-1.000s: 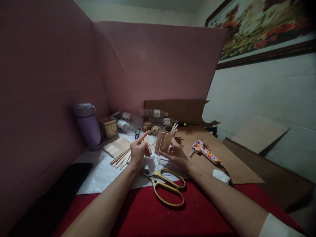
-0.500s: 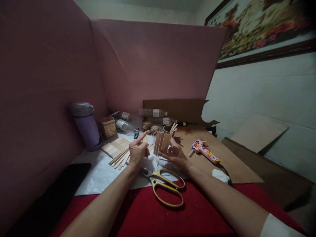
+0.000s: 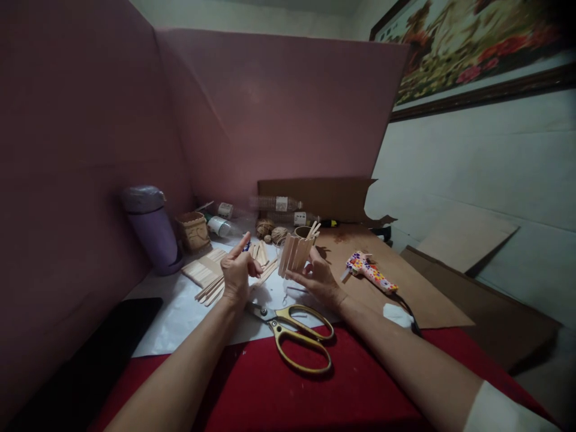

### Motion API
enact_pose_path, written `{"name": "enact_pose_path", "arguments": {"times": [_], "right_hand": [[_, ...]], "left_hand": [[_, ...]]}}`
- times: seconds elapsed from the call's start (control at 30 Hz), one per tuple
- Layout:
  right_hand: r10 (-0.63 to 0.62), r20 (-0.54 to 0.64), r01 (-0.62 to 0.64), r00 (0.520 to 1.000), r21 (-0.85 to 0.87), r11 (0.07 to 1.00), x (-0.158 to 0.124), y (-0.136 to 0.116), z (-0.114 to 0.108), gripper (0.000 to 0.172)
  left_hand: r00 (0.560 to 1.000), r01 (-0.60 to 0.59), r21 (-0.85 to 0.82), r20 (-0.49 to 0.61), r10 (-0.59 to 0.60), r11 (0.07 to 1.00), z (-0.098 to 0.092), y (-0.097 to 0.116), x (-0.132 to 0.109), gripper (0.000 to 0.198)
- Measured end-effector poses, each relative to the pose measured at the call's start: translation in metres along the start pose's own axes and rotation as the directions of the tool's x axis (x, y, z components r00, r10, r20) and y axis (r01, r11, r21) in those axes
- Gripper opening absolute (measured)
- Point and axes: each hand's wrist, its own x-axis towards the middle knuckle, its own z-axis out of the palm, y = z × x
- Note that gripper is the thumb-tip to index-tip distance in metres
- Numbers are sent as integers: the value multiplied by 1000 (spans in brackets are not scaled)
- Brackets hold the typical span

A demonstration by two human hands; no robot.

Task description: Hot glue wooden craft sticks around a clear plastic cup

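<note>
My right hand (image 3: pixel 317 277) grips a panel of craft sticks (image 3: pixel 293 257), which stands upright side by side between thumb and fingers. Left of it, apart from the panel, my left hand (image 3: pixel 237 270) is raised with one finger stretched out and the others loosely bent; nothing shows in it. Beneath that hand lie loose craft sticks (image 3: pixel 211 293) and a banded bundle of craft sticks (image 3: pixel 204 269). Scissors with gold handles (image 3: pixel 294 336) rest between my forearms, their blades partly behind my left wrist. More short sticks (image 3: pixel 260 252) lie beyond my left hand.
A patterned hot glue gun (image 3: pixel 371 273) lies on cardboard (image 3: pixel 405 294) at right. Behind are twine balls (image 3: pixel 265 228), plastic bottles (image 3: pixel 281 204), a round container (image 3: pixel 302 233) with sticks and a stick basket (image 3: pixel 193 231). A purple flask (image 3: pixel 155 240) stands left, near a black slab (image 3: pixel 141 315).
My left hand has moved left, away from the panel, uncovering short sticks behind it. My right hand still holds the panel, now turned slightly. The whole view has shifted a little.
</note>
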Motion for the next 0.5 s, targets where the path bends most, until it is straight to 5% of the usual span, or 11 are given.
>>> {"name": "enact_pose_path", "arguments": {"times": [0.2, 0.33, 0.5], "right_hand": [[10, 33, -13, 999, 78, 997, 1, 8, 3, 45], [28, 155, -38, 988, 63, 997, 0, 18, 8, 54], [6, 134, -11, 991, 35, 999, 1, 25, 10, 58]], "left_hand": [[998, -3, 98, -69, 10, 995, 2, -3, 3, 76], [998, -34, 176, 48, 26, 984, 3, -14, 4, 66], [974, -18, 230, 222, -35, 973, 2, -26, 6, 75]]}}
